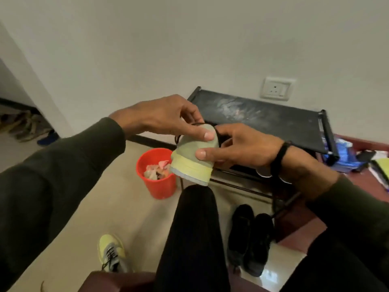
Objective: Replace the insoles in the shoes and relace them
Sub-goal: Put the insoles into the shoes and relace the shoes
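A grey-green and yellow sneaker [192, 159] stands heel toward me on my knee [195, 199]. My left hand [168, 116] grips its top from the left, thumb across the heel. My right hand [242, 144] grips it from the right, thumb on the heel, fingers curled at a black lace [219, 133] that loops over the shoe's far side. The matching sneaker [112, 252], with black laces, lies on the floor at the lower left. The shoe's inside and any insole are hidden.
A red bucket [157, 186] with scraps stands on the floor left of my knee. A black shoe rack [263, 116] stands against the wall behind the shoe. A pair of black shoes [250, 237] lies under it. Blue and other items [347, 157] lie at right.
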`<state>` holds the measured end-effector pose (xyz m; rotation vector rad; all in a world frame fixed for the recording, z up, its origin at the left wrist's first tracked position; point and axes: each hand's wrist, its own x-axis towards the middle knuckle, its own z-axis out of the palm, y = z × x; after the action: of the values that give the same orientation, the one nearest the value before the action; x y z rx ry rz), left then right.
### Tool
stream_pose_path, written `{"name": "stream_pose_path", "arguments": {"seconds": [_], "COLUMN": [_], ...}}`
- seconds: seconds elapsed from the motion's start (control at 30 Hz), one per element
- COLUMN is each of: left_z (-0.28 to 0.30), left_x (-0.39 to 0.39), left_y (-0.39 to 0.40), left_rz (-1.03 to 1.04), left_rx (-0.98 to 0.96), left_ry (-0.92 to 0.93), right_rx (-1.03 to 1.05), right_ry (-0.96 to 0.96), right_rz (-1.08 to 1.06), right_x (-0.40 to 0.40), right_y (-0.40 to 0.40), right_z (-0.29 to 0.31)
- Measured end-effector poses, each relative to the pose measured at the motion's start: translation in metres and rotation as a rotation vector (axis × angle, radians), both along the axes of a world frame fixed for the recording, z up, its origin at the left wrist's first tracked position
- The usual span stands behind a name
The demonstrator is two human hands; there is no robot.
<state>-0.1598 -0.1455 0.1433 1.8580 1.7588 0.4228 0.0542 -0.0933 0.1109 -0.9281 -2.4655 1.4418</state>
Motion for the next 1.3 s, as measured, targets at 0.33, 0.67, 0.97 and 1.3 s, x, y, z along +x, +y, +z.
{"name": "stream_pose_path", "arguments": {"seconds": [0.33,0.67,0.97,1.3], "left_z": [0.020,-0.050,-0.144,-0.196], "left_x": [0.163,0.314,0.382,0.390], "left_y": [0.067,0.117,0.159,0.183], "left_rz": [-0.331,-0.554,-0.476,-0.487], "left_rx": [0.064,-0.004,-0.002,0.119], "left_ry": [-0.083,-0.102,0.038,-0.058], "right_rx": [0.080,0.190,0.294,0.363], "right_ry": [-0.091,-0.193,-0.206,-0.404], "right_rz": [-0.331,-0.587,-0.851,-1.037], "right_x": [0.196,0.335,0.359,0.352], "right_y": [0.018,0.013,0.048,0.072], "right_z": [0.052,-0.002,-0.132,-0.189]}}
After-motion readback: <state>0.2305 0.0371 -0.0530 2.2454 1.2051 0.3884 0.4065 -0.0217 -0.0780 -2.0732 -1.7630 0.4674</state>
